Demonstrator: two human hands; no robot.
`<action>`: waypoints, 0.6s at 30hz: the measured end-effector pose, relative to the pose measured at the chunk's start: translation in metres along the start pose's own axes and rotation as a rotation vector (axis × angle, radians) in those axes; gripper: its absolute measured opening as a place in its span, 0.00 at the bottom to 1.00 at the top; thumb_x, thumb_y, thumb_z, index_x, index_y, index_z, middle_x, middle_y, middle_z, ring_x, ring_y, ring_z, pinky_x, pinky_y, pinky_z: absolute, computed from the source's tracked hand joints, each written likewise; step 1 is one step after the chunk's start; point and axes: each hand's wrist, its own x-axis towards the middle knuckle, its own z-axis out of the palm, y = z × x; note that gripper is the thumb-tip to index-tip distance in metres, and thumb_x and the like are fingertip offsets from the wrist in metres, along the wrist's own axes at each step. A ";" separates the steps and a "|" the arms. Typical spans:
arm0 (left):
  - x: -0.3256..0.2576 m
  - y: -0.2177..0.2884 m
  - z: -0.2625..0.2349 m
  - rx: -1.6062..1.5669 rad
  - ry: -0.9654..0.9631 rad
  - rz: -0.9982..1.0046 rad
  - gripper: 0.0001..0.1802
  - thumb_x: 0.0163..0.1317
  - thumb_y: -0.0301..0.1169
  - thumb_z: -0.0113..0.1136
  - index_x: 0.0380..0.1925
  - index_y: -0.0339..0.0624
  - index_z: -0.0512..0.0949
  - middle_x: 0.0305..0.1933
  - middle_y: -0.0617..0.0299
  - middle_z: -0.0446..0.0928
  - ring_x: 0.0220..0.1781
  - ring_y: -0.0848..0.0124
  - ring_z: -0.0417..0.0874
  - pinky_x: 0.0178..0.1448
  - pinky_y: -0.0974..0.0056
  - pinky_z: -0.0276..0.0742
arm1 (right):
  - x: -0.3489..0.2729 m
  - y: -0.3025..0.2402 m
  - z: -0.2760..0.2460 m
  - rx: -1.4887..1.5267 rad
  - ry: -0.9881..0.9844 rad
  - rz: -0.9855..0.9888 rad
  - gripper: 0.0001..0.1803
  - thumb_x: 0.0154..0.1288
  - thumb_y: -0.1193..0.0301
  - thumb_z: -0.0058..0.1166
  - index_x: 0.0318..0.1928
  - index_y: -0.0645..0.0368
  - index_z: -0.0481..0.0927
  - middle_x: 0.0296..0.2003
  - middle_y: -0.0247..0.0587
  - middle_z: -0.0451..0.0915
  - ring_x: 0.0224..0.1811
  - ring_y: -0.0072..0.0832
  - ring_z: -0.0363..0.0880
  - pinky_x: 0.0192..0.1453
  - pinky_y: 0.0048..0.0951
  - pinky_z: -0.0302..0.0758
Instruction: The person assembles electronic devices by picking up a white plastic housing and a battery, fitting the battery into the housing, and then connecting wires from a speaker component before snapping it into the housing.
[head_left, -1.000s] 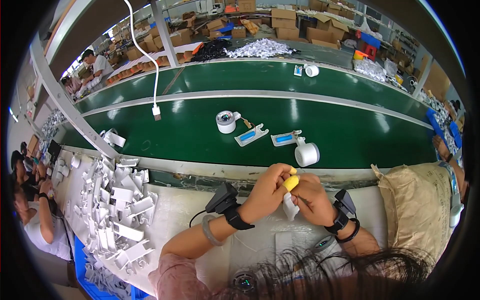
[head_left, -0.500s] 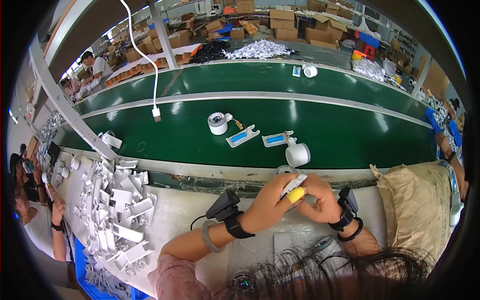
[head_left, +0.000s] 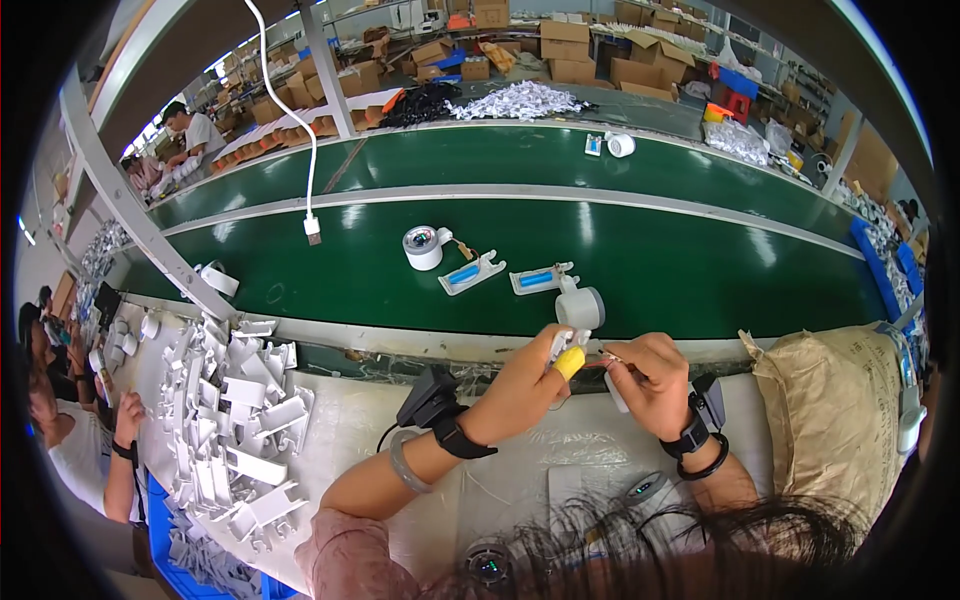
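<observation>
My left hand (head_left: 520, 388) is closed round a white plastic part (head_left: 562, 345); a yellow finger cover (head_left: 569, 363) sits on one of its digits. Close by on the right, my right hand (head_left: 652, 385) pinches the end of a thin reddish wire (head_left: 594, 364) that spans the gap between my hands. Below its fingers shows a white piece (head_left: 615, 393), partly hidden. Beyond my hands, on the green belt (head_left: 400, 310), lie a white round housing (head_left: 580, 308), another round housing (head_left: 422, 250) and two white handle shells (head_left: 472, 274) with blue cylindrical cells.
Loose white plastic shells (head_left: 240, 400) are heaped at the left, above a blue bin (head_left: 165, 530) of grey parts. A brown paper sack (head_left: 825, 410) stands at the right. A white cable (head_left: 312, 150) hangs over the belt. Co-workers sit at the left.
My hands have drawn apart, the left one shifting left, and the wire between them now shows. The housings and shells on the belt have slid slightly left.
</observation>
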 end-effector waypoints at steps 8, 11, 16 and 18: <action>0.003 -0.016 0.005 -0.406 -0.081 -0.320 0.13 0.75 0.29 0.41 0.56 0.39 0.63 0.35 0.60 0.72 0.23 0.77 0.72 0.27 0.69 0.73 | -0.009 0.005 0.008 0.175 0.056 0.150 0.14 0.52 0.82 0.67 0.41 0.60 0.82 0.30 0.38 0.81 0.32 0.37 0.78 0.45 0.37 0.75; 0.004 -0.026 0.012 -0.336 -0.022 -0.045 0.14 0.74 0.28 0.41 0.56 0.39 0.63 0.35 0.61 0.72 0.24 0.79 0.71 0.26 0.70 0.73 | -0.002 0.002 0.008 0.085 0.057 -0.149 0.12 0.56 0.82 0.65 0.40 0.61 0.80 0.33 0.41 0.81 0.35 0.35 0.80 0.50 0.36 0.76; 0.005 -0.021 0.018 -0.223 0.047 0.136 0.18 0.72 0.27 0.42 0.60 0.40 0.63 0.39 0.62 0.74 0.26 0.81 0.72 0.24 0.71 0.71 | -0.008 0.005 0.010 0.067 0.071 -0.218 0.08 0.57 0.81 0.65 0.37 0.59 0.81 0.34 0.39 0.83 0.34 0.36 0.80 0.58 0.46 0.73; -0.001 -0.021 0.013 -0.271 -0.042 -0.142 0.20 0.69 0.25 0.44 0.61 0.40 0.64 0.41 0.61 0.75 0.28 0.81 0.73 0.26 0.72 0.73 | -0.010 0.007 0.009 0.056 0.056 -0.241 0.09 0.56 0.81 0.65 0.37 0.58 0.82 0.34 0.39 0.83 0.35 0.35 0.80 0.59 0.46 0.73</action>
